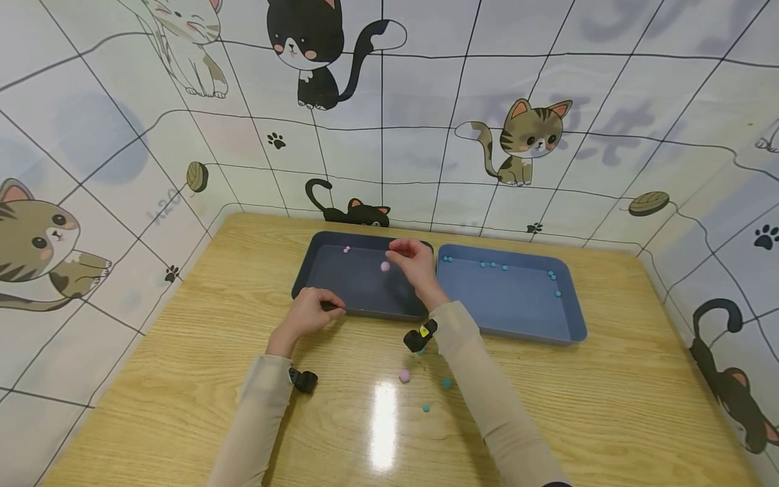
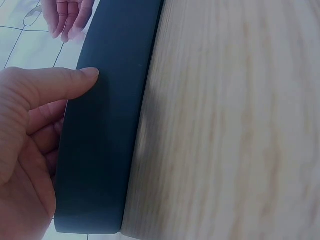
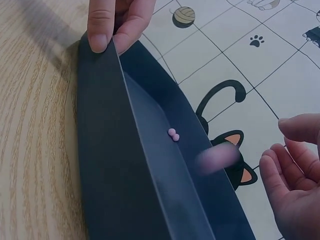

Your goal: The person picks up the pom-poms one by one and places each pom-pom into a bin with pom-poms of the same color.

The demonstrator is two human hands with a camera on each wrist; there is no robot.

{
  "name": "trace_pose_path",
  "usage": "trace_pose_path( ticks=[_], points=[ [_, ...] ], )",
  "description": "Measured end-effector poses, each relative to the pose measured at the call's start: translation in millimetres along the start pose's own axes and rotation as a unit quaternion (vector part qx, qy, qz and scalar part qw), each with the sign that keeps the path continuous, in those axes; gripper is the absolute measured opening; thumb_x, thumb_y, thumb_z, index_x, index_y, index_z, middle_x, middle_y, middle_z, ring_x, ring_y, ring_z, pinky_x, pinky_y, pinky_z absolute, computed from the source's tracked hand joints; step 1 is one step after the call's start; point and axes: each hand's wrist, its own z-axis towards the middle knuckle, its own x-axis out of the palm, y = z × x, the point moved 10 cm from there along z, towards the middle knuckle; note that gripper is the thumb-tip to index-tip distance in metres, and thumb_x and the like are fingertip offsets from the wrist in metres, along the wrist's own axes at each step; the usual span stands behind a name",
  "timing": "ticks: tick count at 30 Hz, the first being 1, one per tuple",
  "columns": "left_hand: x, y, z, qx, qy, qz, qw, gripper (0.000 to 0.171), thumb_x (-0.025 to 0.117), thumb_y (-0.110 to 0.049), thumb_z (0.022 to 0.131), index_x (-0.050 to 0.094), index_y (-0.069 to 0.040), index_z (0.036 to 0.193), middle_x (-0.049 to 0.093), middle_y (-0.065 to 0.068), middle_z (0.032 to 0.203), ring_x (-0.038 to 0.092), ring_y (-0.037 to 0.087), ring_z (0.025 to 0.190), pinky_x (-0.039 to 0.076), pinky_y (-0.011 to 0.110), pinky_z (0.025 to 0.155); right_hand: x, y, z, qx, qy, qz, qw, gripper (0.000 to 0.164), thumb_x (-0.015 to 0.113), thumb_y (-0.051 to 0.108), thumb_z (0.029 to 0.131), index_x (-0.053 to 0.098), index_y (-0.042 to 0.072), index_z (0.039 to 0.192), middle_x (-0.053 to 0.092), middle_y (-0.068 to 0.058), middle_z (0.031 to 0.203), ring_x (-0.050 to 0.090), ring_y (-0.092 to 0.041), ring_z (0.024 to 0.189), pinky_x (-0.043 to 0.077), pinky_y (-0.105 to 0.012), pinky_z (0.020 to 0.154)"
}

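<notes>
My left hand (image 1: pixel 306 315) grips the near wall of a dark grey tray (image 1: pixel 359 287), thumb outside and fingers inside, as the left wrist view shows. Above the tray's right part is my right hand (image 1: pixel 416 267), its fingers loosely bent and holding nothing. A pink ball (image 3: pixel 217 157) hangs in the air just off those fingertips, blurred by motion. Two smaller pink balls (image 3: pixel 173 135) lie together on the dark tray's floor, near its far wall.
Right of the dark tray stands a blue tray (image 1: pixel 517 308) with several small teal balls along its far and right sides. On the wooden table, in front, lie a pink ball (image 1: pixel 404 375) and teal balls (image 1: pixel 447 383), one partly hidden by the right wrist camera. Cat-printed walls surround the table.
</notes>
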Motion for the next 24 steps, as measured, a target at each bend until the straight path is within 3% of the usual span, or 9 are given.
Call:
trace_pose_path(
  ticks=[12,24],
  points=[
    [-1.4,-1.0,-1.7,-0.02,0.0,-0.002,0.9998,0.006,0.074,-0.01,0.079,0.075,-0.005,0.082,0.07,0.003,0.082,0.064,0.019,0.08,0.051,0.037,0.073,-6.0,8.9,-6.1,-0.01,0.004,0.009,1.0,0.02,0.068,0.004,0.085,0.064,-0.003,0.103,0.064,-0.013,0.102,0.061,-0.017,0.09,0.049,-0.033,0.084],
    [-1.0,-0.4,-0.8,-0.009,-0.005,-0.001,0.9999,0.008,0.075,-0.012,0.078,0.075,-0.004,0.082,0.071,0.006,0.086,0.065,0.024,0.086,0.051,0.042,0.08,-12.8,18.1,-30.8,-0.034,0.041,0.035,0.998,0.02,0.066,-0.001,0.085,0.062,-0.008,0.103,0.062,-0.019,0.102,0.06,-0.006,0.083,0.05,-0.025,0.08]
  ],
)
